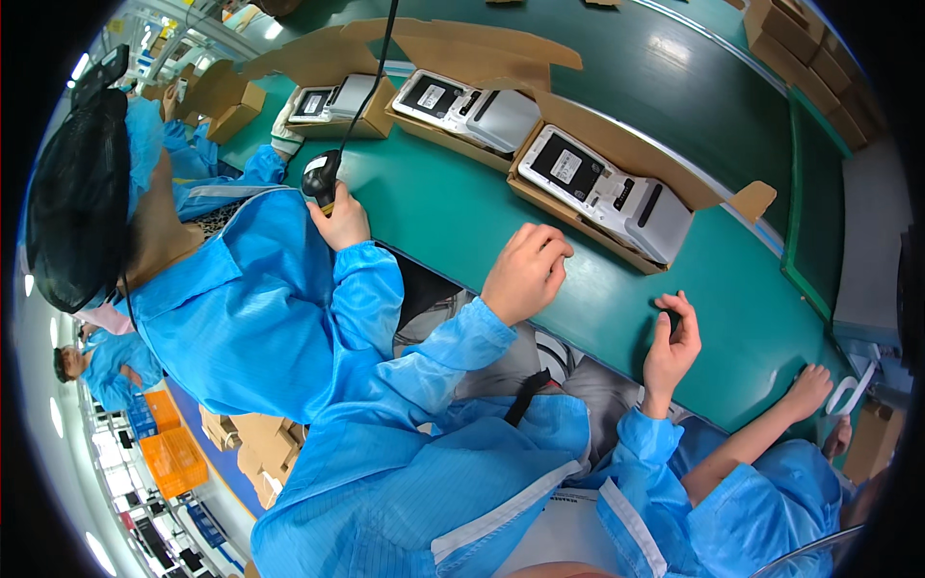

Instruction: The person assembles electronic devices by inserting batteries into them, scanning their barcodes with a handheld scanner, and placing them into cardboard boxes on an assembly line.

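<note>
My left hand [528, 274] hovers over the green table, its fingers loosely bent and nothing seen in them. Close to its fingertips stands an open cardboard box [590, 229] holding a white and grey device [631, 204] with a black labelled panel. My right hand [673, 349] is farther right, near the table's front edge. Its fingers curl toward the thumb around something small and dark [671, 320], too hidden to name. Farther left, two more open boxes hold similar devices; the nearer of these devices [501, 120] lies flat in its box.
On my left, a co-worker's hand [344, 218] grips a black handheld scanner [321, 176] on a hanging cable. Another person's hand [807, 391] rests on the table at the right. Behind the boxes runs a dark green conveyor [665, 77]. Stacked cartons [785, 34] stand at the far right.
</note>
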Demonstrator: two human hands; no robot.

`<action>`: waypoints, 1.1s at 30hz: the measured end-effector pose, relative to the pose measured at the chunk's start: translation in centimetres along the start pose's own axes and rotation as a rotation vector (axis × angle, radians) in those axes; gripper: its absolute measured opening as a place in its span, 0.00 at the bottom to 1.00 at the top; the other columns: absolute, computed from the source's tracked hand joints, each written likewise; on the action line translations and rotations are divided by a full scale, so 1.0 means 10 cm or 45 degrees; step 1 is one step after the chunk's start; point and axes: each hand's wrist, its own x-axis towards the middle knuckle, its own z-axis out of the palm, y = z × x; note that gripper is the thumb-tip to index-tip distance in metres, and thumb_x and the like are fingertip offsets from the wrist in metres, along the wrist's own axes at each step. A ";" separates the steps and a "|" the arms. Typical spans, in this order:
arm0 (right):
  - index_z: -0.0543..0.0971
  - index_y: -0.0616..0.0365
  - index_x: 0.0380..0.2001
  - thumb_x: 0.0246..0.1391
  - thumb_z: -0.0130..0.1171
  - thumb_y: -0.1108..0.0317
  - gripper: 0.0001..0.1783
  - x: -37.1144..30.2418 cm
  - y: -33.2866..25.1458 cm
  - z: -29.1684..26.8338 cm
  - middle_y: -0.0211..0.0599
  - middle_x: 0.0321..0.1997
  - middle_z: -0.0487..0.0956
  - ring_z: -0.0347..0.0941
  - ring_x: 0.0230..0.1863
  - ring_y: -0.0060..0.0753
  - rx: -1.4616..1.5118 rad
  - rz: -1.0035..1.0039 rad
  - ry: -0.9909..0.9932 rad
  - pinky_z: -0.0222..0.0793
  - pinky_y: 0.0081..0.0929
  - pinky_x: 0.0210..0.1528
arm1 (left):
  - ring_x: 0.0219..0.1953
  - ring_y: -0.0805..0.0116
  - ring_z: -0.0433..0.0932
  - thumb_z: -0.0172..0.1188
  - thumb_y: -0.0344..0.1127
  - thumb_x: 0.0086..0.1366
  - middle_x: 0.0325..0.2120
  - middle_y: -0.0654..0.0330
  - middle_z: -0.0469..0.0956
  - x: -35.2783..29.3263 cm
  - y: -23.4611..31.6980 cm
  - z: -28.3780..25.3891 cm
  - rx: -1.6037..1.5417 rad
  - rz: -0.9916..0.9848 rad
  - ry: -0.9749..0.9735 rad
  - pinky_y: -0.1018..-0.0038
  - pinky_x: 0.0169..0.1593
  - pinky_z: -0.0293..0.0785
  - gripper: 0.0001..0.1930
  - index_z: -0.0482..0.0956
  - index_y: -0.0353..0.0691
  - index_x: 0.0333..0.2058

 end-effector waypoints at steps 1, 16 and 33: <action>0.80 0.64 0.44 0.57 0.54 0.80 0.12 0.00 0.00 0.01 0.40 0.40 0.83 0.69 0.65 0.50 -0.004 0.002 0.001 0.57 0.44 0.70 | 0.42 0.54 0.75 0.62 0.22 0.56 0.37 0.57 0.77 0.00 -0.01 0.00 -0.004 -0.001 -0.002 0.64 0.45 0.74 0.07 0.80 0.38 0.34; 0.80 0.65 0.44 0.56 0.53 0.81 0.13 0.01 0.00 0.00 0.40 0.40 0.84 0.69 0.65 0.49 0.043 -0.002 0.005 0.57 0.43 0.70 | 0.41 0.54 0.75 0.62 0.22 0.56 0.37 0.57 0.77 0.01 0.01 -0.01 -0.002 -0.005 -0.006 0.63 0.45 0.74 0.07 0.80 0.38 0.34; 0.80 0.65 0.40 0.54 0.53 0.82 0.12 0.07 -0.09 0.03 0.39 0.34 0.83 0.78 0.45 0.34 0.084 -0.107 0.013 0.55 0.47 0.73 | 0.41 0.54 0.76 0.62 0.20 0.54 0.36 0.56 0.78 0.03 0.03 -0.02 -0.002 -0.023 0.001 0.63 0.45 0.75 0.07 0.80 0.37 0.33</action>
